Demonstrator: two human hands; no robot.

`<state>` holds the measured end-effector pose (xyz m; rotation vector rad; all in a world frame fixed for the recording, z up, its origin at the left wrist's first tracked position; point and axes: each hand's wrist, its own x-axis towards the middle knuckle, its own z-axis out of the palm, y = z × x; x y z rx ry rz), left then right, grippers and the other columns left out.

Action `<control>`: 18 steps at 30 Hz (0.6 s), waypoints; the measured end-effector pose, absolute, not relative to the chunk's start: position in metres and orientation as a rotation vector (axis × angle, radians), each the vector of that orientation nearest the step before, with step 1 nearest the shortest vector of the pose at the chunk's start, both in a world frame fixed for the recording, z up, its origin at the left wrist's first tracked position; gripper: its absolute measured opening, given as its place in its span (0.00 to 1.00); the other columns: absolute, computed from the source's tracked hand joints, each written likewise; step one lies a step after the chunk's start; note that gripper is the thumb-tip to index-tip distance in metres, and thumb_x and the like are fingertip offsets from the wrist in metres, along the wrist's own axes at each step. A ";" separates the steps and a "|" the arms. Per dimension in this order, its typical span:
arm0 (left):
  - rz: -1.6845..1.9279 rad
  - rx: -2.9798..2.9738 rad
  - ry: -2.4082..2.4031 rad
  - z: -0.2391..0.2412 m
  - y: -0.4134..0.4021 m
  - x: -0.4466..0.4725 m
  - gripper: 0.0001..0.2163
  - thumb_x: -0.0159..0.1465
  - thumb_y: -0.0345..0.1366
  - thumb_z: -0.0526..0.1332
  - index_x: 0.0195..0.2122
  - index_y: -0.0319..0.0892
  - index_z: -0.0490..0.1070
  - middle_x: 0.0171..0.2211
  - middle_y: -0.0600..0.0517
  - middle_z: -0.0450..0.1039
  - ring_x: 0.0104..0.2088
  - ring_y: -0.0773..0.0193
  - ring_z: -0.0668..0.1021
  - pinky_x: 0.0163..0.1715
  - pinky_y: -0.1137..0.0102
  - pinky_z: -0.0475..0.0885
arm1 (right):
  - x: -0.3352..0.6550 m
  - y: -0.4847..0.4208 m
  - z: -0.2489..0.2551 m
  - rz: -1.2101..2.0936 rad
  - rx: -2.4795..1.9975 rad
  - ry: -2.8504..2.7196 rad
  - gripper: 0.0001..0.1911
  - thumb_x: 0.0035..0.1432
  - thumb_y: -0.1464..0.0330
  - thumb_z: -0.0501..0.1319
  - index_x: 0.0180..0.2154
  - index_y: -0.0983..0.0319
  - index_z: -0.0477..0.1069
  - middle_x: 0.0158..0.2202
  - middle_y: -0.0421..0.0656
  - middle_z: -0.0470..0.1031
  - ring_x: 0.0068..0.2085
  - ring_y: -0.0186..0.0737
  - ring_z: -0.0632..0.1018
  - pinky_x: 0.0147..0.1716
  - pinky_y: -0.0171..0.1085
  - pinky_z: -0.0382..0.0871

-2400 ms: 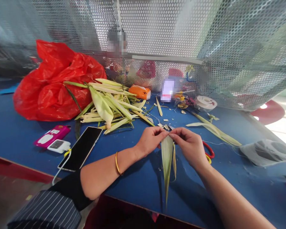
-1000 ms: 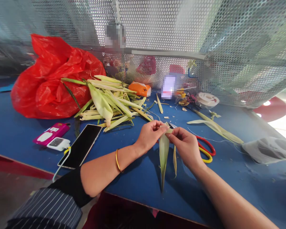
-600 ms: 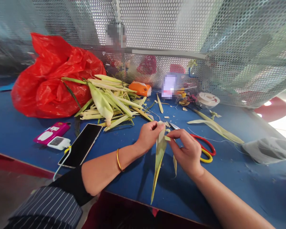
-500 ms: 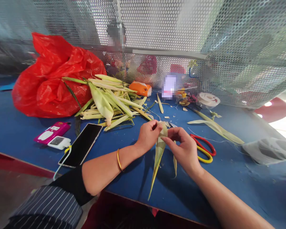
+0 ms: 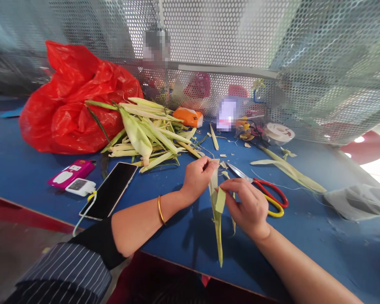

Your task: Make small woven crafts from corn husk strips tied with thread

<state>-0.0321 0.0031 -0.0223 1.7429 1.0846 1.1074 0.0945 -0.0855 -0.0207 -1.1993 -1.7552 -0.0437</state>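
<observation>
My left hand [image 5: 198, 179] pinches the top end of a long pale-green corn husk [image 5: 218, 230], which hangs down toward the table's front edge and tapers to a yellowish tip. To its right, my right hand [image 5: 248, 206] is closed with thumb and fingertips on a short folded flap at the husk's side. Another thin husk strip hangs by the right fingers; what holds it is hidden. Just beyond the right hand lie scissors [image 5: 260, 182] with red and yellow handles, their blades pointing away to the left. Small husk scraps [image 5: 223, 164] are scattered around the blades.
A heap of corn husks [image 5: 158, 135] leans against a red plastic bag [image 5: 79, 114] at the left. Nearer are a black-screened phone [image 5: 112, 190] and a pink power bank [image 5: 72, 173]. Tape [image 5: 279, 131], tissues [image 5: 188, 117] and a perforated metal screen [image 5: 215, 33] stand behind.
My right hand has moved down and toward me, drawing a flap of the husk out to the side. The husk's lower tip has swung right, and the scissors' blades are now uncovered.
</observation>
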 end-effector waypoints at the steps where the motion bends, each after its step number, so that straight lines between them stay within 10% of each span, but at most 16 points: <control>1: 1.113 1.732 1.082 -0.023 0.004 -0.032 0.16 0.65 0.46 0.56 0.24 0.41 0.65 0.20 0.58 0.60 0.23 0.70 0.62 0.24 0.73 0.56 | 0.094 -0.085 -0.021 -0.010 -1.209 -1.740 0.05 0.59 0.72 0.60 0.36 0.57 0.71 0.33 0.42 0.78 0.35 0.39 0.78 0.36 0.37 0.72; 9: 1.163 1.704 1.047 -0.021 0.008 -0.034 0.17 0.64 0.46 0.57 0.24 0.41 0.65 0.19 0.58 0.61 0.23 0.70 0.62 0.25 0.74 0.58 | 0.085 -0.073 -0.022 0.853 -1.399 -1.359 0.12 0.55 0.60 0.63 0.27 0.61 0.70 0.22 0.38 0.70 0.24 0.33 0.69 0.23 0.33 0.64; 18: 0.857 1.244 0.930 -0.025 -0.006 -0.025 0.14 0.60 0.46 0.61 0.27 0.40 0.68 0.18 0.58 0.63 0.17 0.72 0.64 0.17 0.74 0.58 | 0.086 -0.077 -0.025 0.414 -1.461 -1.348 0.07 0.60 0.65 0.59 0.30 0.59 0.69 0.25 0.37 0.71 0.25 0.33 0.70 0.27 0.34 0.65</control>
